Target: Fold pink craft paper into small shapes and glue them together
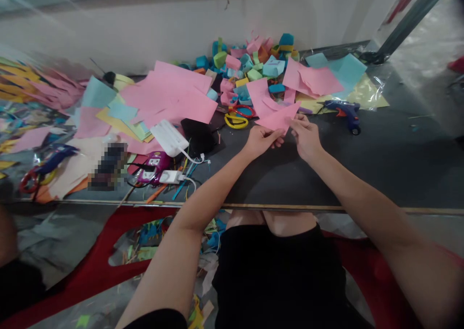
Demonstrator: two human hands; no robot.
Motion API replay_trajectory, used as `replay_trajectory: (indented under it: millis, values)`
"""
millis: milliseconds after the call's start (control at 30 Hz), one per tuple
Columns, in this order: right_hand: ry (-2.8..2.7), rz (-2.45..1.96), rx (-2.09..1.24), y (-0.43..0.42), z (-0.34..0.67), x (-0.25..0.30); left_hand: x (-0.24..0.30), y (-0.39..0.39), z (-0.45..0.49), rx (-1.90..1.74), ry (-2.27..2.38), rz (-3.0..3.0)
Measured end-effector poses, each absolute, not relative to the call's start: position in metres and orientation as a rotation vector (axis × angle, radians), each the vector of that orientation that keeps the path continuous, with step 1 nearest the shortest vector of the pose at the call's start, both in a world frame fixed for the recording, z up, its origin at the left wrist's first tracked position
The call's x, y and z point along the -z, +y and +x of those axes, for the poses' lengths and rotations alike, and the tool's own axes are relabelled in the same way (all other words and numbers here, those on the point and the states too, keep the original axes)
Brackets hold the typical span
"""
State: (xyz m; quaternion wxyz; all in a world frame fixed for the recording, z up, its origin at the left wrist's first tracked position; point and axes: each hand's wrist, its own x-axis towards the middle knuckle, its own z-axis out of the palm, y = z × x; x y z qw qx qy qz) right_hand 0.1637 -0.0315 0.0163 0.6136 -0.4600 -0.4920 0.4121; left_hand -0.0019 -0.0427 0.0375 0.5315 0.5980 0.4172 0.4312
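Clock centred on the held paper, left to right. At 9, far out: cut orange and yellow paper [20, 82] is piled next to pink strips [60, 90]. Below these, still about 9, 1 blue glue gun [56, 159] is laid near the table edge, with red-handled scissors [29, 180] just beside it. Next along, a dark item [108, 167] is pixelated; identity can't be told. Between 8 and 9: purple power strip [154, 167], with a white device [169, 136] set just beyond it and a black item [198, 135] to its right. Above those, between 9 and 10, large pink sheets [170, 94] are overlapped. At 11, small multicoloured paper boxes [235, 63] are heaped against the wall. At 9, close in: a yellow scissor handle [236, 126].

Centre: a pink sheet [279, 119], roughly triangular, is held over the dark table [398, 160]. At its 7, it is pinched by the left hand [264, 140], thumb on top, fingers curled under. At its 4, the right edge is pinched between thumb and index of the right hand [306, 133]; the other fingers are bent.

At 2, teal paper [348, 70] is stacked beside more pink sheets [315, 78]. At 3, a 2nd blue glue gun [346, 112] is laid down, untouched.
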Motion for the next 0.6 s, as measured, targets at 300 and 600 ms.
replay_trajectory:
  millis: [300, 600]
  values:
    - [-1.384, -1.08, -0.238, -0.025, 0.204, -0.034, -0.039, -0.04, -0.015, -0.871, 0.975, 1.229]
    - [-2.087, -0.984, 0.103, -0.044, 0.189, -0.037, -0.029, -0.027, -0.024, -0.815, 1.03, 1.313]
